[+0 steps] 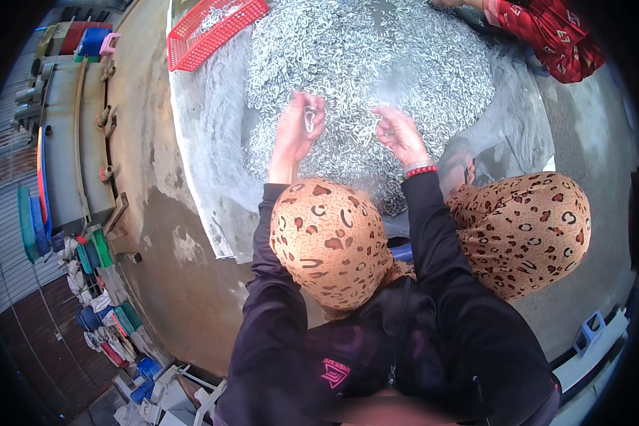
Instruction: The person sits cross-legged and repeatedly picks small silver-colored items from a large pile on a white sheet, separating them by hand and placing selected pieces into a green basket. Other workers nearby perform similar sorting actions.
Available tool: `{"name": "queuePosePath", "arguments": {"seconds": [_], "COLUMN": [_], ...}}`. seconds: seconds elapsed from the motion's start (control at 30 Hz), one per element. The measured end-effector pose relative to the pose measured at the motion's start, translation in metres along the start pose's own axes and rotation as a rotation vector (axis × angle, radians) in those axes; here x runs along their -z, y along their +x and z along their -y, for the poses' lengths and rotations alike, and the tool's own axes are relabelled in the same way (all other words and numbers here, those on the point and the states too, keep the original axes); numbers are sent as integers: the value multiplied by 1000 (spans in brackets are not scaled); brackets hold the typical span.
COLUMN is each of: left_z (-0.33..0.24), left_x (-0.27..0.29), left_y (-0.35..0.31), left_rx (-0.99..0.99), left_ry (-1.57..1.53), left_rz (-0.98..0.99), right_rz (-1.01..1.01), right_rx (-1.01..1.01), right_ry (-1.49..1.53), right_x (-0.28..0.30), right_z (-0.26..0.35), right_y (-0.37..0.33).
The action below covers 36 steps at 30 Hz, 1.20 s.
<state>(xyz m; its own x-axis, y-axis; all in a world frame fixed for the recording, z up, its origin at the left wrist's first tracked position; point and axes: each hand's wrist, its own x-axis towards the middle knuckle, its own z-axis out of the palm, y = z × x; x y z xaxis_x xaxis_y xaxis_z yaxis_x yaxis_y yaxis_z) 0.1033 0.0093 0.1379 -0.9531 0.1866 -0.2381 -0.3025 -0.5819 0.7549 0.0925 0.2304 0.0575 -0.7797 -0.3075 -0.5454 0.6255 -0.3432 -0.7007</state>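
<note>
Many small silvery fish (348, 78) lie in a wide, loose layer in front of me. Over its near left part is my left hand (296, 135), its fingers curled round a few of the fish (309, 119). My right hand (402, 136) hovers over the near middle of the layer with thumb and forefinger pinched together. Whatever is between those fingertips is too small to make out. A bracelet of red beads (420, 170) circles my right wrist.
Pale netting (224, 121) and a white sheet (204, 213) spread under the fish. At the far left stands a red plastic basket (209, 35) with some fish in it. A person's red sleeve (554, 42) reaches in at far right. Patterned cloth covers my knees (522, 234).
</note>
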Motion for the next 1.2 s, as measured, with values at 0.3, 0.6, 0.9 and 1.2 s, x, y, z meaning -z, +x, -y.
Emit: {"name": "queuePosePath", "arguments": {"seconds": [0.3, 0.6, 0.9, 1.2], "left_z": [89, 121, 78, 55], "left_x": [57, 72, 55, 38], "left_y": [34, 48, 22, 18], "left_rx": [170, 159, 36, 192], "left_ry": [954, 1224, 966, 186], "left_rz": [-135, -127, -57, -6], "right_rz": [-477, -179, 18, 122], "right_rx": [171, 131, 34, 59], "right_ry": [-1387, -111, 149, 339], "right_x": [24, 38, 20, 14], "right_z": [-86, -28, -16, 2], "right_y": [-3, 9, -3, -12]}}
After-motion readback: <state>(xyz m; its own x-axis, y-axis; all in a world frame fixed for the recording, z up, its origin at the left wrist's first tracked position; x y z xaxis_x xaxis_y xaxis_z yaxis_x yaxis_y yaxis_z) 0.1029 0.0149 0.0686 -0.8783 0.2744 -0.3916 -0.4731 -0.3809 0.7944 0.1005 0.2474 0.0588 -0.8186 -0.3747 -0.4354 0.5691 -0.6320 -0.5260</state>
